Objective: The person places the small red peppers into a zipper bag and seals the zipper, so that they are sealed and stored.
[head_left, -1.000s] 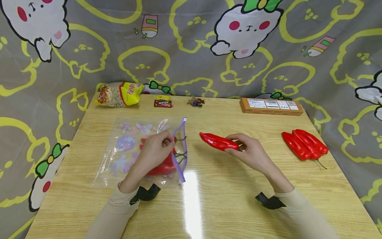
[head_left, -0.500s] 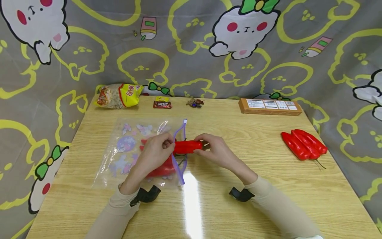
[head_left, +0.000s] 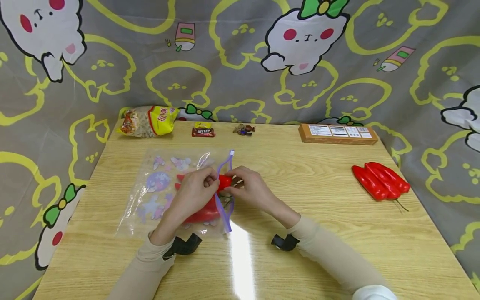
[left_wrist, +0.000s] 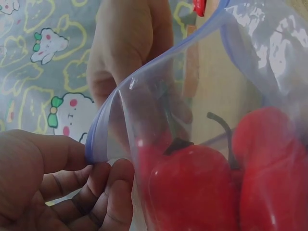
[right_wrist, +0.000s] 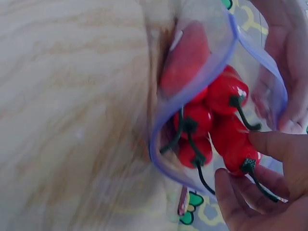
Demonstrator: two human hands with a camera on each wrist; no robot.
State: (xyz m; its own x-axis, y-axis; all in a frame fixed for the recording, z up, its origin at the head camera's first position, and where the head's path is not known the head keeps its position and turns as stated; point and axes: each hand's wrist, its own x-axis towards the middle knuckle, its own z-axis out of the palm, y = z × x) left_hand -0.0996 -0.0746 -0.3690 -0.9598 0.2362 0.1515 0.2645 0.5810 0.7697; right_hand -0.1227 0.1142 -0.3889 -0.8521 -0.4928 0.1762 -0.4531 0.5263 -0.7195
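Note:
A clear zip bag [head_left: 131, 216] with pastel prints and a purple zip edge lies on the table, its mouth facing right. My left hand [head_left: 193, 189] pinches the upper lip of that mouth between thumb and fingers. With my right hand [head_left: 251, 187] I hold a red pepper [right_wrist: 234, 154] near its green stem, most of it inside the bag mouth. In the right wrist view, several other peppers [right_wrist: 195, 120] with dark stems sit inside the bag. Through the film in the left wrist view, red peppers [left_wrist: 192, 187] show beside my left fingertips.
More red peppers [head_left: 380, 181] lie in a group at the table's right. Along the back stand a yellow snack bag [head_left: 148, 121], a small dark red wrapper [head_left: 203, 132], some small trinkets [head_left: 244, 130] and a long brown box [head_left: 337, 134]. A patterned cloth [head_left: 240, 83] hangs behind.
My right hand has moved left with the pepper, whose tip end has gone into the bag mouth. My left hand has stayed on the bag's edge.

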